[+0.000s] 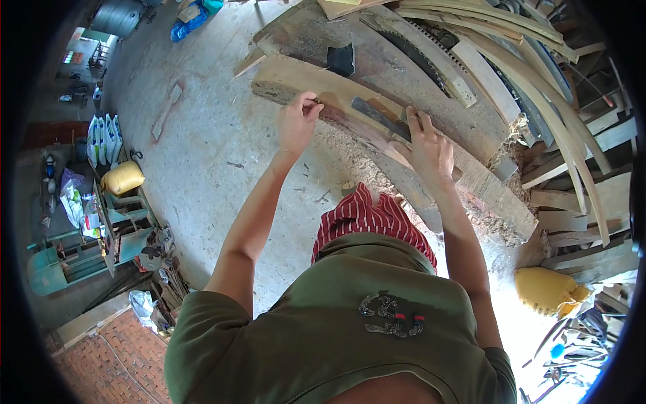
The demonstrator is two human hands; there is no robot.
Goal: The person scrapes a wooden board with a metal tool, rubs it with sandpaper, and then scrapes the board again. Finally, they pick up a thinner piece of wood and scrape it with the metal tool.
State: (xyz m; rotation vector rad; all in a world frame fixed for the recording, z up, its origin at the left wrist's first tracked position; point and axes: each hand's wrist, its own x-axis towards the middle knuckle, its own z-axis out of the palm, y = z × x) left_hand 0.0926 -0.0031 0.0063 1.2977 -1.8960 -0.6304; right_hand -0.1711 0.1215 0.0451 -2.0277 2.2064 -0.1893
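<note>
My left hand (299, 124) is closed in a pinch at the near edge of a long, pale wooden beam (289, 71). What its fingertips hold is too small to make out. My right hand (431, 148) curls over the bench further right, thumb apart from the fingers, on something mostly hidden beneath it. A brown rounded end (457, 174) pokes out beside that wrist. Between the hands lies a dark flat bar (380, 118), its right end by my right fingers. A reddish-brown strip of wood (350, 124) runs along the edge below the bar.
A black scrap (341, 60) lies on the worn bench top (296, 34). Long curved wooden strips (538, 87) pile up at the right. Shavings (350, 155) cover the near side. A yellow sack (548, 289) is at lower right, a yellow jerrycan (123, 178) at left.
</note>
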